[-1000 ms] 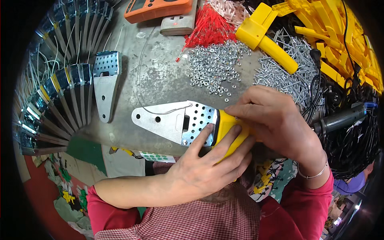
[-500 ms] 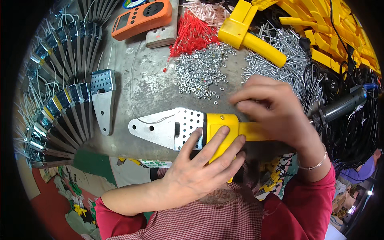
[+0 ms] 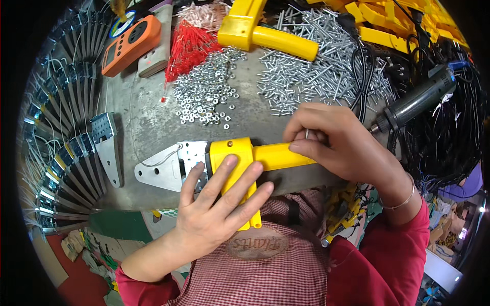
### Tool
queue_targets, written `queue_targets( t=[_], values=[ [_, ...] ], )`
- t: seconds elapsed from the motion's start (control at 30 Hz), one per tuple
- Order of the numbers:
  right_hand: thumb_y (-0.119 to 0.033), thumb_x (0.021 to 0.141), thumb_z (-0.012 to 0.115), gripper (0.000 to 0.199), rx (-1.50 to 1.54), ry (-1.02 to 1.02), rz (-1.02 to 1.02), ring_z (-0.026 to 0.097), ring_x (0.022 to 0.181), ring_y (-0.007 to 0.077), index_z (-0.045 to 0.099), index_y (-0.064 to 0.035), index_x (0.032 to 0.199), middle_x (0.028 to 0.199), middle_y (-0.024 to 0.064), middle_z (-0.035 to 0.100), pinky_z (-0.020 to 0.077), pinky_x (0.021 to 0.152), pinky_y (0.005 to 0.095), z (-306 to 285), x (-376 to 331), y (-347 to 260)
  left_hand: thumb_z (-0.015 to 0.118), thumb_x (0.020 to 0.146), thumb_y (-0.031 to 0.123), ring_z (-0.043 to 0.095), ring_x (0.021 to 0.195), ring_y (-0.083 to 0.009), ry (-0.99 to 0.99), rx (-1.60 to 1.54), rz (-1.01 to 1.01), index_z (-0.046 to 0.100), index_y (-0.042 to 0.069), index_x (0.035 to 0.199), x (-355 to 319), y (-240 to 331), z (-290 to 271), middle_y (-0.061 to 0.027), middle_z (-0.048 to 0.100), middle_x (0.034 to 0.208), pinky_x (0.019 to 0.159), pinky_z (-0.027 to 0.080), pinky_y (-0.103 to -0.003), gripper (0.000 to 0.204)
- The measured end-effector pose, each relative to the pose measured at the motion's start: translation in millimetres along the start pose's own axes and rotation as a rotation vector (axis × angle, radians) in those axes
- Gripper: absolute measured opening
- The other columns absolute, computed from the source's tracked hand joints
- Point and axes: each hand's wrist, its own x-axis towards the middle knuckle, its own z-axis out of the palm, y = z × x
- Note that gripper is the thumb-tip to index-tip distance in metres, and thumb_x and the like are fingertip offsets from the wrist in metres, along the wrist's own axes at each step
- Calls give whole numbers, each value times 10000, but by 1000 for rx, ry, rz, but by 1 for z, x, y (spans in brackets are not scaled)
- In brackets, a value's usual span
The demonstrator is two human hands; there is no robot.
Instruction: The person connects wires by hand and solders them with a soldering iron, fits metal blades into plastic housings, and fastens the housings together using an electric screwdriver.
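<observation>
A yellow plastic tool housing [image 3: 229, 147] lies at the near edge of the table, its straight handle [image 3: 278, 156] extending right. From its left end sticks out a pointed grey metal plate [image 3: 158, 166] with a perforated part. My left hand [image 3: 212, 214] lies across the housing and the perforated metal, fingers spread over the top; its thumb is hidden, and it holds the housing in place. Above the handle, my right hand [image 3: 337, 140] is closed in a pinch on a thin metal screw [image 3: 307, 133], of which only a short piece shows.
Loose nuts [image 3: 204, 94], red-tipped parts [image 3: 191, 48] and a pile of screws [image 3: 326, 56] lie beyond. Another yellow housing [image 3: 240, 23] rests among them. An orange meter [image 3: 131, 45] stands far left, fanned metal plates [image 3: 76, 168] at left, a dark power screwdriver [image 3: 418, 102] at right.
My view has shifted, so the table's things appear farther left. My right hand, blurred before, is now lower over the handle with a screw visible in its fingers. My left hand still holds the housing.
</observation>
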Motion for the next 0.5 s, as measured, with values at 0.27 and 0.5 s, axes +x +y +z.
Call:
queue_targets(
  t=[0.27, 0.5],
  values=[
    [-21, 816, 667, 85, 174, -148, 435, 512, 662, 127, 628, -15, 891, 782, 20, 573, 404, 590, 253, -9, 8, 8, 598, 877, 308, 503, 1292, -266, 7, -36, -18, 607, 271, 1260, -2, 0, 3, 11, 549, 1400, 1060, 330, -502, 385],
    [2, 767, 653, 146, 58, -129, -46, 593, 675, 195, 648, -25, 910, 757, 66, 625, 470, 593, 299, -17, -9, 4, 627, 867, 276, 503, 1293, -281, 68, -54, 62, 602, 278, 1237, -12, -14, 8, -2, 552, 1394, 1008, 400, -487, 371]
  ],
)
